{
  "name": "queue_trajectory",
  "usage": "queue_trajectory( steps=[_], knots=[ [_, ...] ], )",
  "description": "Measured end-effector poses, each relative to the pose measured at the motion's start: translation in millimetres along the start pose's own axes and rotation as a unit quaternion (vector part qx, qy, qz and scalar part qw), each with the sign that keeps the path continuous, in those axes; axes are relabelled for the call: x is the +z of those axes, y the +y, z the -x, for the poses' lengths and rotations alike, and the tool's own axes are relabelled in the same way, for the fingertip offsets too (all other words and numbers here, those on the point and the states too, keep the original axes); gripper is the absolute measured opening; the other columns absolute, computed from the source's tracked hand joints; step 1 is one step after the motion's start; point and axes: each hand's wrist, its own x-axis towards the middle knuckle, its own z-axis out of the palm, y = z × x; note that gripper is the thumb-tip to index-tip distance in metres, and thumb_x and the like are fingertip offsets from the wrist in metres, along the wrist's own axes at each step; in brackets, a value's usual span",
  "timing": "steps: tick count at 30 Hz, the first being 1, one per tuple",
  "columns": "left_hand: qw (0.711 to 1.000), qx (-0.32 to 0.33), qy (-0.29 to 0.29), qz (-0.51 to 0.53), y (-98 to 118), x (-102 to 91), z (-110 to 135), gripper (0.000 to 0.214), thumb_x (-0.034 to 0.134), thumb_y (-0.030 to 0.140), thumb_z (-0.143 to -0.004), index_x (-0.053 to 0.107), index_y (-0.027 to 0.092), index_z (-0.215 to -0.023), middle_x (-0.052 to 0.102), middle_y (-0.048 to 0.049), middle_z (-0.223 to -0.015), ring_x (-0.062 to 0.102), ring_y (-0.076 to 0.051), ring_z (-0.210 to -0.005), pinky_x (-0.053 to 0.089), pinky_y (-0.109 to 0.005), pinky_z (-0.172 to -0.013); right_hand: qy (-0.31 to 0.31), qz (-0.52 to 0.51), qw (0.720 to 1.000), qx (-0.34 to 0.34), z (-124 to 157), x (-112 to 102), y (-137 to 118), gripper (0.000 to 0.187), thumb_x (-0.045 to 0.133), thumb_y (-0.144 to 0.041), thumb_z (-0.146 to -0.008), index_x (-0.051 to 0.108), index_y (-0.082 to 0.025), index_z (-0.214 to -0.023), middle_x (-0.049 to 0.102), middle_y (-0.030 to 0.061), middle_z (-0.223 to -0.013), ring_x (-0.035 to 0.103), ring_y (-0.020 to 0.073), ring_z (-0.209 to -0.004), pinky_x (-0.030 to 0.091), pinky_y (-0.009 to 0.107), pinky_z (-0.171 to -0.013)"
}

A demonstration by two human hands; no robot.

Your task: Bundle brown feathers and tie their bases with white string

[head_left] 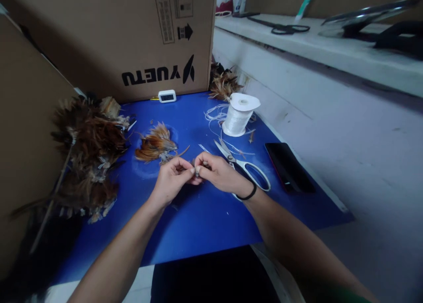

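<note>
My left hand [174, 178] and my right hand [218, 173] meet over the middle of the blue table. Thumb and fingers of both are pinched around a small greyish piece [197, 172], mostly hidden by the fingertips; I cannot tell what it is. Just beyond my left hand lies a bunch of orange-brown feathers [157, 143] with pale, fluffy bases. Scissors with white-and-black handles [254, 174] rest half under my right wrist, blades slightly apart. Behind them stands a spool of white ribbon [238, 115], with loose loops [216, 114] of ribbon beside it.
Piles of dark brown feathers [95, 144] cover the table's left side, and another bunch [224, 84] sits at the back. A phone [289, 167] lies at right. A small white digital clock [167, 96] stands before a large cardboard box [99, 38]. Black scissors [286, 28] lie on the ledge [330, 43].
</note>
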Motion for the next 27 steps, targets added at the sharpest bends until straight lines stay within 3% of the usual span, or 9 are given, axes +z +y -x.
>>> queue_trajectory(
  steps=[5,7,10,13,19,27],
  knots=[
    [0.999,-0.005,0.029,0.011,1,0.7,0,0.022,0.073,0.023,-0.064,0.054,0.013,-0.070,0.065,-0.0016,-0.056,0.065,-0.016,-0.051,0.057,-0.028,-0.055,0.032,0.092,0.994,-0.055,1,2,-3,0.003,0.049,-0.018,-0.082,0.051,-0.018,-0.082,0.055,-0.0039,-0.070,0.049,0.0078,-0.061,0.037,0.023,-0.059],
    [0.999,0.016,0.044,0.000,0,0.6,-1,0.021,0.072,0.022,-0.064,0.054,0.013,-0.069,0.064,-0.0007,-0.055,0.065,-0.016,-0.051,0.057,-0.029,-0.055,0.031,0.055,0.997,-0.044,0,4,-1,0.004,0.048,-0.019,-0.083,0.051,-0.018,-0.083,0.055,-0.0034,-0.071,0.051,0.0082,-0.062,0.039,0.023,-0.060],
    [0.996,0.054,0.062,-0.032,-3,-0.2,-1,0.017,0.070,0.021,-0.065,0.055,0.014,-0.069,0.064,0.0000,-0.055,0.065,-0.017,-0.052,0.057,-0.030,-0.055,0.030,-0.084,0.996,0.002,-1,8,3,0.005,0.048,-0.022,-0.083,0.051,-0.018,-0.085,0.055,-0.0029,-0.070,0.055,0.0093,-0.062,0.044,0.024,-0.059],
    [0.991,0.080,0.083,-0.064,-5,-0.8,-2,0.014,0.068,0.019,-0.066,0.056,0.014,-0.069,0.065,-0.0001,-0.058,0.065,-0.016,-0.053,0.056,-0.027,-0.054,0.041,-0.166,0.985,0.034,-2,10,3,0.013,0.057,-0.027,-0.079,0.052,-0.018,-0.087,0.057,-0.0021,-0.071,0.058,0.0104,-0.063,0.048,0.026,-0.060],
    [0.992,0.075,0.081,-0.059,-5,-0.4,-2,0.013,0.068,0.021,-0.066,0.056,0.015,-0.069,0.065,-0.0001,-0.062,0.066,-0.016,-0.056,0.056,-0.028,-0.055,0.047,-0.185,0.980,0.061,-3,9,2,0.017,0.067,-0.027,-0.071,0.057,-0.015,-0.080,0.060,-0.0002,-0.069,0.058,0.0104,-0.061,0.049,0.027,-0.060],
    [0.995,0.046,0.087,-0.029,-4,-3.1,-3,0.014,0.071,0.019,-0.062,0.060,0.012,-0.067,0.063,-0.0003,-0.053,0.063,-0.014,-0.049,0.054,-0.026,-0.052,0.065,-0.179,0.980,0.063,-3,8,2,0.022,0.066,-0.024,-0.070,0.061,-0.015,-0.089,0.063,0.0015,-0.075,0.058,0.0094,-0.059,0.050,0.025,-0.057]
  ],
)
